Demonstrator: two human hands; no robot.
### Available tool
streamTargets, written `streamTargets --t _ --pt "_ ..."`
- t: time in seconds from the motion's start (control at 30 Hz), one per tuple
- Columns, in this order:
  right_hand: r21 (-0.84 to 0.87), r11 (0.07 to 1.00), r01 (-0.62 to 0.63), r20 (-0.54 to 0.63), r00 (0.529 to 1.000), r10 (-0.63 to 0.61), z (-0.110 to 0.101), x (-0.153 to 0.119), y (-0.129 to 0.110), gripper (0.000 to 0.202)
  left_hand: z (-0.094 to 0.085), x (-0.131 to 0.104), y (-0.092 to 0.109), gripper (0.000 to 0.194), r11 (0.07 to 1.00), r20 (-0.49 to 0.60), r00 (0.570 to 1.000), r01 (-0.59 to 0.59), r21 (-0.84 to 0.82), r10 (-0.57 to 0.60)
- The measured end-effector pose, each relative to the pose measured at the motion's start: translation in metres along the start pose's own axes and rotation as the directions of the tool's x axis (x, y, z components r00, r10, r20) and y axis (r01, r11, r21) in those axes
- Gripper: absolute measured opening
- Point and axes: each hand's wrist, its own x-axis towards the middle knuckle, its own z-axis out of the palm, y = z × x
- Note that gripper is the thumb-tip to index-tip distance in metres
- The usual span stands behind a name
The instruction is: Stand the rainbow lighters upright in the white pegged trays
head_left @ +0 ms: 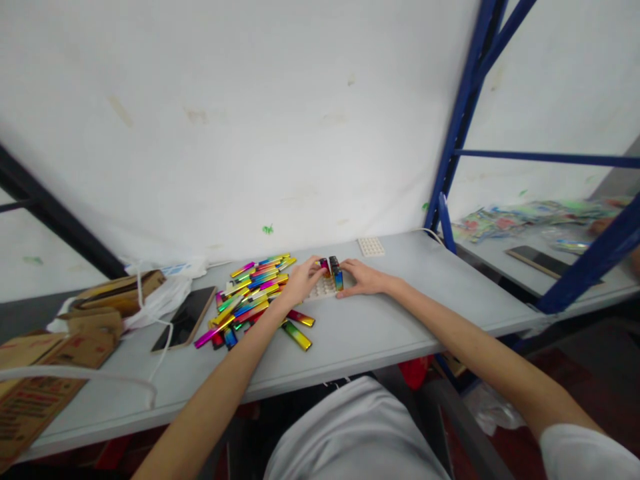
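My left hand point(301, 280) pinches a shiny magenta lighter point(325, 267) by its upper part, over a white gridded tray point(323, 289). Along the tray's right side stands a short row of upright lighters point(339, 279), dark-topped, the nearest one blue and gold. My right hand point(364, 278) is curled against that row, index finger near the far end and thumb near the close end. Left of the tray lies a loose heap of metallic lighters point(250, 293) in gold, magenta, blue and red. My left forearm hides part of the heap.
A second white gridded tray point(371, 247) lies near the wall. On the left are a phone point(185, 319), a white cable point(165, 347), plastic wrap point(163, 300) and cardboard boxes point(55, 367). A blue metal frame point(457, 120) rises at the right, with another table point(530, 260) beyond.
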Motion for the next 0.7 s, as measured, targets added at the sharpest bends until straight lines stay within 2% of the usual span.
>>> streamTargets --t 0.1,0.17,0.27,0.4,0.47,0.6,0.7 --pt "0.004 1.0 0.001 0.002 1.0 -0.001 0.0 0.0 0.0 0.081 -0.001 0.0 0.001 0.02 0.997 -0.018 1.0 0.0 0.078 0.002" --pt "0.001 1.0 -0.001 0.005 1.0 0.001 -0.001 0.0 0.0 0.081 -0.004 0.0 0.001 0.016 0.986 0.009 1.0 -0.019 0.163 0.017" --pt "-0.012 1.0 -0.004 0.016 1.0 0.004 -0.001 0.0 -0.001 0.08 -0.014 0.002 -0.004 0.024 0.95 0.02 0.998 -0.064 0.306 0.06" --pt "-0.029 1.0 -0.012 0.026 1.0 0.013 -0.001 0.001 0.0 0.081 -0.033 0.005 -0.022 0.034 0.832 -0.067 0.993 -0.044 0.553 0.097" --pt "-0.033 0.999 -0.013 0.029 0.999 0.014 0.0 0.001 0.001 0.081 -0.041 0.007 -0.032 0.035 0.767 -0.056 0.995 -0.03 0.641 0.086" --pt "-0.021 1.0 -0.015 0.021 1.0 0.015 0.001 0.0 0.003 0.081 -0.048 0.008 -0.045 0.027 0.708 0.019 0.999 -0.042 0.705 0.04" --pt "-0.013 1.0 -0.009 0.009 1.0 0.009 0.001 0.0 0.003 0.08 -0.048 0.009 -0.047 0.021 0.698 0.025 1.0 -0.019 0.716 0.002"
